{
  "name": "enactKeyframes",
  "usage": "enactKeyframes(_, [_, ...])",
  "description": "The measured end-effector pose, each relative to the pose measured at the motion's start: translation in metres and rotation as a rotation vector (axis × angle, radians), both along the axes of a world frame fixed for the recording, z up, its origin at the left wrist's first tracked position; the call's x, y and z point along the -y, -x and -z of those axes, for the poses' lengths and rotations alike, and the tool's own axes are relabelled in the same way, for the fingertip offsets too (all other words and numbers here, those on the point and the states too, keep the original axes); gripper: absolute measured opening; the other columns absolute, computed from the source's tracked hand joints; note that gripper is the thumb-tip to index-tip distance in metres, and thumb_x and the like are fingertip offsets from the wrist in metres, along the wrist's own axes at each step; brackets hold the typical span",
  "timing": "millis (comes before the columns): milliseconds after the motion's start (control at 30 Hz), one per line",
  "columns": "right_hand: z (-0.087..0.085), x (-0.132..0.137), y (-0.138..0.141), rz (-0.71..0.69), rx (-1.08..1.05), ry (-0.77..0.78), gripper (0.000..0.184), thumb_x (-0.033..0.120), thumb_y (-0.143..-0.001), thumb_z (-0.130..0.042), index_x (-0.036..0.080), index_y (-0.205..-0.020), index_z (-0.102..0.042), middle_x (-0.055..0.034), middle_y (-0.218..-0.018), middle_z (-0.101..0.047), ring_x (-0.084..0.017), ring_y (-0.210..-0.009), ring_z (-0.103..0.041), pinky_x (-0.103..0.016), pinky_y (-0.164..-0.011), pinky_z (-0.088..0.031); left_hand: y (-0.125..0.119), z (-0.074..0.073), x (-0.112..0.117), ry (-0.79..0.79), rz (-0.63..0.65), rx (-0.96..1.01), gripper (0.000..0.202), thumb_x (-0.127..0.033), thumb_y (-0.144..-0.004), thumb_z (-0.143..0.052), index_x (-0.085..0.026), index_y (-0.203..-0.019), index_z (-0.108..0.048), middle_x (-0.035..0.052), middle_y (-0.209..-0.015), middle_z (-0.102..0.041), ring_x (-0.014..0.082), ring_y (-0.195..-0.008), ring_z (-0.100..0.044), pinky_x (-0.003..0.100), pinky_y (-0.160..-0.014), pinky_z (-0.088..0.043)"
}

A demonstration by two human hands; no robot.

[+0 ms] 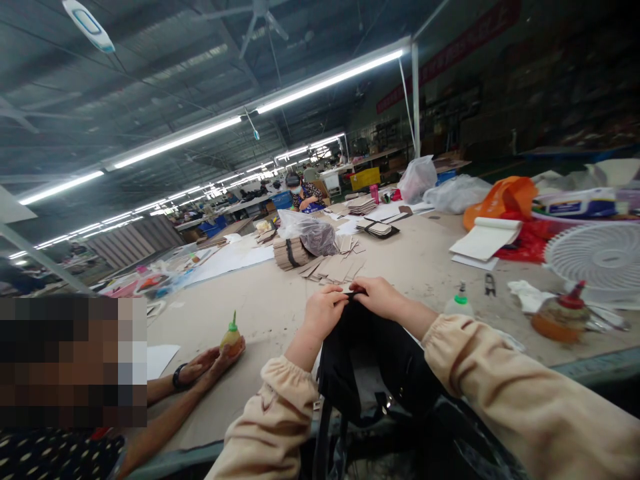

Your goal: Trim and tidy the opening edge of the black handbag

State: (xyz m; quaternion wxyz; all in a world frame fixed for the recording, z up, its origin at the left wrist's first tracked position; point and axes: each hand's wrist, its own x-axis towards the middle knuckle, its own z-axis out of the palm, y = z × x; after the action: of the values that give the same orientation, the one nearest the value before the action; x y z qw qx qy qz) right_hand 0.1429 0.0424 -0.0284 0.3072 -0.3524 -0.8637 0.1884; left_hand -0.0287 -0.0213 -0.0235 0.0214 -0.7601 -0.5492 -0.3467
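Note:
Both of my hands meet at the top edge of a black bag [345,363], which stands at the table's near edge with its straps hanging down. My left hand [326,310] pinches the bag's edge from the left, fingers curled. From the right, my right hand [377,298] grips the same edge, its fingertips almost touching the left ones. A small pale piece shows between the fingertips; what it is I cannot make out. Metal fittings glint low on the bag. Just beyond my hands lie loose cardboard strips [333,267].
On the left, a co-worker's hands [213,367] hold a glue bottle with a green tip [231,339]. To the right stand a green-capped bottle [459,305], black thread snips [490,285], a red-capped amber bottle [563,317] and a white fan [600,257]. A bundle of brown pieces [290,254] lies ahead.

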Motion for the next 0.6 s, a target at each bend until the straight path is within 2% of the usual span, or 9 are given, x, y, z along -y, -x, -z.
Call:
enactKeyframes(267, [0.0018,-0.0011,0.0008,0.004,-0.001,0.009,0.018,0.012,-0.076,-0.06,0.02,-0.092,-0.063,-0.0015,-0.089,-0.069,-0.016,-0.083,-0.062,-0.025,-0.075,-0.046,0.0059,0.0011,0.0005,-0.072,0.055,0.034,0.015,-0.012,-0.077,-0.063,-0.023,-0.082,-0.071,0.0029,-0.105,-0.064,0.0144,-0.092,-0.062,0.029,-0.088,-0.049])
enactKeyframes(600, [0.0002,0.001,0.0023,0.011,0.007,0.014,0.018,0.012,-0.076,-0.059,0.019,-0.091,-0.064,-0.0019,-0.088,-0.069,-0.016,-0.083,-0.062,-0.025,-0.075,-0.045,0.0083,0.0058,-0.0023,-0.05,0.052,-0.032,0.016,-0.015,-0.079,-0.061,-0.024,-0.086,-0.072,0.0028,-0.104,-0.067,0.0153,-0.093,-0.062,0.029,-0.087,-0.051])
